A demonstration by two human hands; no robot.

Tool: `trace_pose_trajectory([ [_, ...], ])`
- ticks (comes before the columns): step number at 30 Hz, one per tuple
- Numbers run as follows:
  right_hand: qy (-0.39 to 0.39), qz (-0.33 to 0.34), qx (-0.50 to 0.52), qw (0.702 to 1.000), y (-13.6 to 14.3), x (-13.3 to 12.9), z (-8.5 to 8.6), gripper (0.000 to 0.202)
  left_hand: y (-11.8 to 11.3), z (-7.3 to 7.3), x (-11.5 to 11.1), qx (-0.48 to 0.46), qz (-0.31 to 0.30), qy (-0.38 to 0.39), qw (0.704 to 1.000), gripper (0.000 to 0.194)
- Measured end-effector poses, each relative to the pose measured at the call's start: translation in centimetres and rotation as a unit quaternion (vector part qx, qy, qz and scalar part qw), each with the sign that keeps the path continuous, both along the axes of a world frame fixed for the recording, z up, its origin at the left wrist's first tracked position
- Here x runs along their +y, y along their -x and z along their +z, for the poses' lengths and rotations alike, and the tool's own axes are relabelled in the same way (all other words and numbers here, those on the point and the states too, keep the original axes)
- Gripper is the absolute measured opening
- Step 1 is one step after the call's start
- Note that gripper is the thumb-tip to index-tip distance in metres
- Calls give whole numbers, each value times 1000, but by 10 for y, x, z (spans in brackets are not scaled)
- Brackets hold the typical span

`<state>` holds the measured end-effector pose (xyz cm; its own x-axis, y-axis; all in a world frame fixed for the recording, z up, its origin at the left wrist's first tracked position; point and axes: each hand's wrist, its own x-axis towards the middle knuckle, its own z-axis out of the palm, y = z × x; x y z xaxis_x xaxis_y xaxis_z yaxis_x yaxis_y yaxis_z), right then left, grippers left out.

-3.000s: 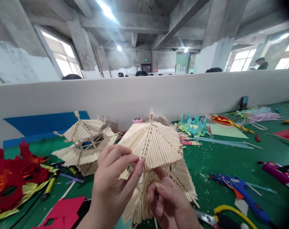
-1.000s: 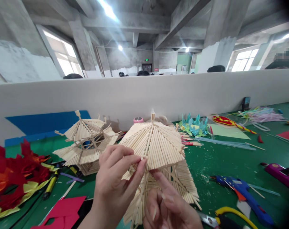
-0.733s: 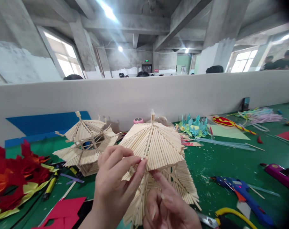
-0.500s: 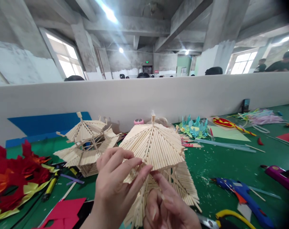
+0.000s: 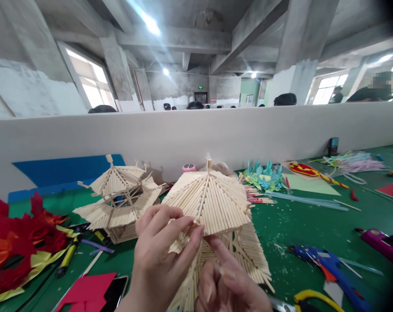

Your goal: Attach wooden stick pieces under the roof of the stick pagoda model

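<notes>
A model pavilion (image 5: 212, 203) made of thin wooden sticks stands in front of me, with a many-sided roof over a wider lower tier. At the roof's near left corner, the thumb and fingers of my left hand (image 5: 164, 247) pinch a small stick end (image 5: 195, 222). My right hand (image 5: 229, 281) is lower, its index finger stretched up against the underside of the roof's front edge. Its other fingers are curled, and whatever may be inside them is hidden. A second, similar stick pavilion (image 5: 118, 208) stands behind my left hand.
At right lie a blue glue gun (image 5: 329, 268), a purple glue gun (image 5: 381, 242) and yellow-handled pliers (image 5: 313, 299). Red folded paper (image 5: 17, 242), a phone (image 5: 120, 290) and a yellow cutter (image 5: 66, 260) are at left. A white partition (image 5: 151, 134) runs behind turquoise paper flowers (image 5: 264, 175).
My left hand has shifted very slightly, its thumb tip drawing in toward the fingers at the roof corner. The right hand stays under the roof edge. The view has turned a little.
</notes>
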<state>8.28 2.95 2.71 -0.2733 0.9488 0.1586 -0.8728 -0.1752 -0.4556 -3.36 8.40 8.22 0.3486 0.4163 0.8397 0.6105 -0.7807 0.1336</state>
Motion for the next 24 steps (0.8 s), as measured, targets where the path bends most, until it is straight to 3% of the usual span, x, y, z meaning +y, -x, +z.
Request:
trace_pose_trajectory([
  [24, 2, 1, -36, 999, -4, -1, 1, 55, -1, -1, 2, -29, -15, 9, 999, 11],
])
